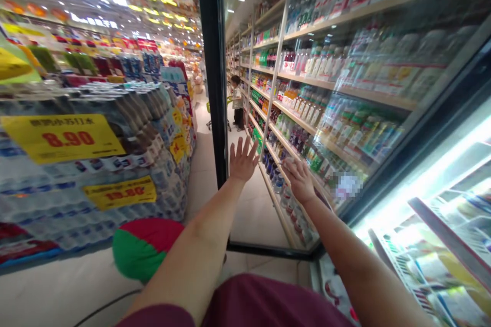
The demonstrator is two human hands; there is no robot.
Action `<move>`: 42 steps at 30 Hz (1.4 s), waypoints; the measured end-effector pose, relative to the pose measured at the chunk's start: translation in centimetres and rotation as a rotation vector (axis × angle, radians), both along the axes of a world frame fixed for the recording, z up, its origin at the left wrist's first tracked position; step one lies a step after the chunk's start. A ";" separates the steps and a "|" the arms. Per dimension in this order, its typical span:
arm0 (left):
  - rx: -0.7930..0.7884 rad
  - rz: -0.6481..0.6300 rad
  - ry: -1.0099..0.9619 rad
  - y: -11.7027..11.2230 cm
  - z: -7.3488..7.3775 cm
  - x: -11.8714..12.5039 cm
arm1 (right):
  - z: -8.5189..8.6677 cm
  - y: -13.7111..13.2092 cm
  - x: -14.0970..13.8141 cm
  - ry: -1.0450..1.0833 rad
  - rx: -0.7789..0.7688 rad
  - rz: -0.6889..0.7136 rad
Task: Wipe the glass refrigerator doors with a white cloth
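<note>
A glass fridge door [210, 71] with a black frame stands swung open in front of me. My left hand [243, 159] lies flat against the glass with its fingers spread, holding nothing. My right hand [299, 180] rests on the same pane a little to the right, knuckles up and fingers curled in. A small pale thing shows at its fingertips, too small to name. Shelves of drink bottles [326, 107] show through the glass.
The lit fridge interior [433, 245] with wire racks is at lower right. A tall stack of bottled-water packs [115, 163] with yellow price signs stands left. A red and green round thing [141, 248] lies on the floor. Another person [237, 102] stands far down the aisle.
</note>
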State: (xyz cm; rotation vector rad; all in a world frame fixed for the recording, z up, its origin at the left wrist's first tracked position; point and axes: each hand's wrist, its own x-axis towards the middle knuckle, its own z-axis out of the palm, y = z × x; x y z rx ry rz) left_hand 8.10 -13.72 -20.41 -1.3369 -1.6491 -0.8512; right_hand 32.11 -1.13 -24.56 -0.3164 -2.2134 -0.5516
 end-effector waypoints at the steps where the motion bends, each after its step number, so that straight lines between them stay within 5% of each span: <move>1: -0.011 0.008 -0.009 -0.1 -0.3 0.0 | -0.1 -0.1 0.2 -0.021 0.007 0.006; 11: -0.146 0.063 -0.058 -1.2 0.0 1.1 | -0.9 -0.9 0.7 -0.074 0.020 0.022; 21: -0.091 0.062 -0.035 -1.3 -0.6 1.2 | -1.2 -1.2 0.9 -0.072 0.037 0.009; 25: -0.105 0.060 -0.050 -1.2 -0.5 1.1 | 0.7 0.0 1.5 -0.063 0.032 0.017; 30: -0.141 0.057 -0.079 -1.1 -0.2 1.2 | 3.0 0.7 0.9 0.264 -0.067 -0.145; 34: -0.147 0.047 -0.082 -1.0 -0.2 1.1 | 2.0 -0.4 0.5 0.064 -0.042 -0.037; 37: -0.125 0.044 -0.065 -0.9 -0.4 0.8 | 2.9 0.1 1.4 -0.049 0.020 0.056; 42: -0.123 0.066 -0.056 -0.8 -0.7 0.6 | 5.1 1.4 1.8 0.242 0.014 -0.089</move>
